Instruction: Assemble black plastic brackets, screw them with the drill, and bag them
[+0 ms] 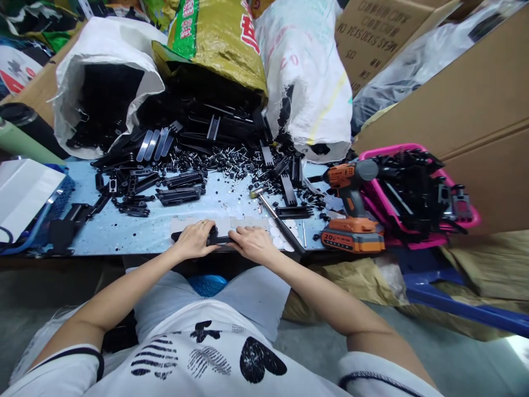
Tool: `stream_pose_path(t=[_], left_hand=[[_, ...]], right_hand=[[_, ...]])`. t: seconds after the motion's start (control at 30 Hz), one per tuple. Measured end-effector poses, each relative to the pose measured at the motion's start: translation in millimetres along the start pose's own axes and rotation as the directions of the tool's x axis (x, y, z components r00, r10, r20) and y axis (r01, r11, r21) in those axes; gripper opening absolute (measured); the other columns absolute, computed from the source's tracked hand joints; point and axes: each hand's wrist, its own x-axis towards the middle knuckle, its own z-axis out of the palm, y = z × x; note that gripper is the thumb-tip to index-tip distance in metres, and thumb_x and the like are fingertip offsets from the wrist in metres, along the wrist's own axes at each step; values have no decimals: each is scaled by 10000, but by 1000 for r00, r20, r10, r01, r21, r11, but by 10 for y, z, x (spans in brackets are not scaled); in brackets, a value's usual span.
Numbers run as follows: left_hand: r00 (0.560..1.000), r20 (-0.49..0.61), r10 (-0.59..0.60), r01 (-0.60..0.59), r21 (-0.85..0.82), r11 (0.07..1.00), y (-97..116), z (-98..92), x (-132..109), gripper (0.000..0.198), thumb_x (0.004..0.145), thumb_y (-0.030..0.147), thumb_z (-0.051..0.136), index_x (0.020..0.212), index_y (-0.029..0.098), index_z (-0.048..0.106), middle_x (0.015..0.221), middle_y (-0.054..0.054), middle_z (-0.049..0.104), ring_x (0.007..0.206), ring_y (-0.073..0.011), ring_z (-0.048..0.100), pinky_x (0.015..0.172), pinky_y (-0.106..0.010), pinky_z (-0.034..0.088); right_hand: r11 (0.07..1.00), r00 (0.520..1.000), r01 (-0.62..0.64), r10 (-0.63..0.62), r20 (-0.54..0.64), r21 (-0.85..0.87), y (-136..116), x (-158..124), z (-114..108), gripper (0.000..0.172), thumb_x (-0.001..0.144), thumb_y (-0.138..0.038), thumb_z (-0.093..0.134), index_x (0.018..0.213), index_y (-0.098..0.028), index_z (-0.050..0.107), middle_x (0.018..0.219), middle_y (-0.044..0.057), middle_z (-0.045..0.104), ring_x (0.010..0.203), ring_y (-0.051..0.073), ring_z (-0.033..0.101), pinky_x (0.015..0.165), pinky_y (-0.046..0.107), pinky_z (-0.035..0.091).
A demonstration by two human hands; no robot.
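Near the front edge of the blue table [99,234], a long black plastic part [219,240] lies sideways between my hands. My left hand [196,238] is closed around its left portion, with the thumb along the front. The fingers of my right hand [252,241] grip its right end. Just right of my right hand lies a hammer [281,220], its head pointing away from me. Beyond my hands are stacked black parts [181,195] and a scattered pile of small screws [235,162].
An orange cordless drill [351,204] stands at the right, beside a pink basket [471,218] of black parts. White sacks [318,82] and a yellow sack [223,41] line the back. A blue basket [39,226] is at the left edge.
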Motion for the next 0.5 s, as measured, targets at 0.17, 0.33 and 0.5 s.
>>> stream_pose_path(t=[0.17,0.33,0.5], left_hand=[[997,-60,43,-44,-17,999,-57,65,-89,395,799,466,579,1058,181,490,965,-81,612,879,-237,613,719,-318,454],[996,46,78,-75,-61,995,-1,16,156,491,774,557,584,1062,162,543,941,-99,619,889,-260,602,739,-331,452],[991,-105,-78,60,-170,984,-33,-113,1259,332,942,235,336,1204,133,512,1148,-147,571,1101,-231,521,931,-342,375]], right_hand=[[999,999,32,-32,-27,-17,-14,-6,-78,391,970,-460,275,1074,-191,539,936,94,614,822,197,582,682,280,330],[997,995,49,-42,-96,67,181,18,169,400,953,-487,338,997,-170,579,896,74,605,803,173,571,662,263,339],[985,983,20,13,-182,174,265,-64,466,359,926,-462,437,989,-154,609,935,88,591,868,169,549,689,252,381]])
